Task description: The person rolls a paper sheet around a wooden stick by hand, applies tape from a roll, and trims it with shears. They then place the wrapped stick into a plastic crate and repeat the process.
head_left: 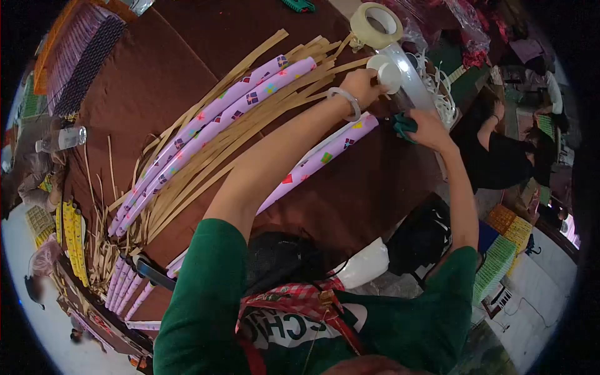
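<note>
My left hand (364,91), with a pale bangle at the wrist, reaches across the table. Its fingers are curled at the edge of a small white roll (390,79). My right hand (430,130) is closed around a small dark green object (405,126), whose kind is partly hidden by the fingers. A larger roll of clear tape (376,25) lies beyond both hands, and a shiny clear plastic strip (409,78) runs beside the white roll. Under my left forearm lies a lilac patterned paper roll (325,155).
Two more lilac rolls (215,131) lie over long tan paper strips (250,122) on the brown tabletop (181,47). White loops of strip (442,94) are heaped at the right. A clear bottle (61,139) is at the left. Another person (500,153) sits at the right.
</note>
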The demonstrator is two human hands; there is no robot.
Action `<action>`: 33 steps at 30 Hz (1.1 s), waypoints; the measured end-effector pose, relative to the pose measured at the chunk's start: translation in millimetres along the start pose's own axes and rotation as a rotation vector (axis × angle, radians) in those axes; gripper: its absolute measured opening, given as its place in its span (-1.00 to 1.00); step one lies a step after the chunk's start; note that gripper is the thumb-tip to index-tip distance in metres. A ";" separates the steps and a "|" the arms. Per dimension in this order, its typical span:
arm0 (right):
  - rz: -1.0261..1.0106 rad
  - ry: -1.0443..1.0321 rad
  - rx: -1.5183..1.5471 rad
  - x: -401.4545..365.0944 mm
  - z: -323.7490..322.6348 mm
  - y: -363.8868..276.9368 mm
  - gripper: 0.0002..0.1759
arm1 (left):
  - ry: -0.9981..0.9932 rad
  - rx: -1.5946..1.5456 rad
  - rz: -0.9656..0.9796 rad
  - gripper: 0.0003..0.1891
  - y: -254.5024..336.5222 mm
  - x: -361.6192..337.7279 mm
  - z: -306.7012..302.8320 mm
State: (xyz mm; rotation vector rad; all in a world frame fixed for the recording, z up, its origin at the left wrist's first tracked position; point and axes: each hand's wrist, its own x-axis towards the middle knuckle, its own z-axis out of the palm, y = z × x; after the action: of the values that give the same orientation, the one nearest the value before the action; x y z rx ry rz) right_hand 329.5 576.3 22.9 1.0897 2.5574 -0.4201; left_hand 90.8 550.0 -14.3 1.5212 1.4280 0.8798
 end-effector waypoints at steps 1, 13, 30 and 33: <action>-0.001 0.001 -0.002 -5.4 4.0 -6.9 -0.58 | -0.020 -0.168 -0.126 -0.70 0.9 -2.1 -0.6; 0.147 0.166 0.061 -21.6 35.9 -29.5 -0.57 | 0.394 0.220 -0.179 -0.67 14.5 -49.1 11.2; 0.550 0.154 -0.128 -73.6 42.7 -57.4 -0.48 | 0.170 0.281 -0.271 -0.87 1.4 -63.7 18.5; 0.464 0.378 -0.281 -72.7 36.0 -78.9 -0.54 | 0.207 0.150 -0.198 -0.83 -7.1 -66.9 11.4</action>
State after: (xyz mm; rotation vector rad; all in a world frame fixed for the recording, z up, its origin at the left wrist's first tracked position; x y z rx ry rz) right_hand 325.6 463.4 31.0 1.7119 2.4363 0.2783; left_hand 91.7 482.2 -21.5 1.3973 1.7966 0.8428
